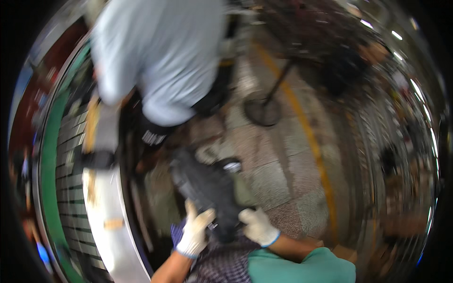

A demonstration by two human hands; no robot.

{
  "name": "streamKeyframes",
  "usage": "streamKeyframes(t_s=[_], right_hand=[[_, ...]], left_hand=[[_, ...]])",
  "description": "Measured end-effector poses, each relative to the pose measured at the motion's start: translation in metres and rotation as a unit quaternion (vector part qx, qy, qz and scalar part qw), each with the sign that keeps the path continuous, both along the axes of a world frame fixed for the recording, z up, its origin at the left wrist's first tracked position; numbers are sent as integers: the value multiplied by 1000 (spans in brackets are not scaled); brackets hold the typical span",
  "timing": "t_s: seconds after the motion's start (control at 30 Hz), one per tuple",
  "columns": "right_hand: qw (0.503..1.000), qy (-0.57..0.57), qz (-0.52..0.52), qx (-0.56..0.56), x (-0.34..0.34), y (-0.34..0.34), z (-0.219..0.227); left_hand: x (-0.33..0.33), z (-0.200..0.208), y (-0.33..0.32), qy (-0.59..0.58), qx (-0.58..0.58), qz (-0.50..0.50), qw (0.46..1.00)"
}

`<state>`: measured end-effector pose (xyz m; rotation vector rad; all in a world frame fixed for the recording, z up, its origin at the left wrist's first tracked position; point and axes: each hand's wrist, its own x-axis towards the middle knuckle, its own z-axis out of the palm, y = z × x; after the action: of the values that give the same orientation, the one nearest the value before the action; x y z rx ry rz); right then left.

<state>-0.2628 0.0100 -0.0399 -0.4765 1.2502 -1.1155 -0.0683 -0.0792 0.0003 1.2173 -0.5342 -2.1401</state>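
A black shoe (pixel 200 181), blurred by motion, is held in front of my body with its narrow end toward me. My left hand (pixel 194 228), in a white knit glove, grips its near left side, thumb and fingers pressed on it. On the near right side my right hand (pixel 258 227), gloved the same way, closes its fingertips against the edge. The undersides of both grips are hidden. Another dark object, probably a shoe (pixel 99 159), lies on the pale work surface (pixel 106 198) at my left.
A person in a light blue shirt (pixel 165 52) bends over just ahead on the left. Beyond the work surface runs a slatted green-edged line (pixel 49 165). A stand with a round base (pixel 263 111) is on the tiled floor (pixel 271 184), near a yellow line (pixel 309 137). Blurred racks line the right.
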Motion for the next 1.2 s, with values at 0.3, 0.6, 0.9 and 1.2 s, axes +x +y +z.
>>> streamKeyframes(t_s=[0.3, 0.6, 0.9, 1.2], right_hand=[[949, -253, -182, -55, -139, 4, 128], [877, -231, -421, -25, -165, 83, 168], [772, -184, -606, -53, -261, 87, 195], [705, 31, -704, -82, -519, 98, 206]], left_hand=[[-168, 119, -82, -28, -93, -247, 964], [-311, 159, -71, -67, 36, -568, 820], [-498, 136, -58, 47, 36, -637, 768], [-753, 195, -108, 84, 16, -721, 687]])
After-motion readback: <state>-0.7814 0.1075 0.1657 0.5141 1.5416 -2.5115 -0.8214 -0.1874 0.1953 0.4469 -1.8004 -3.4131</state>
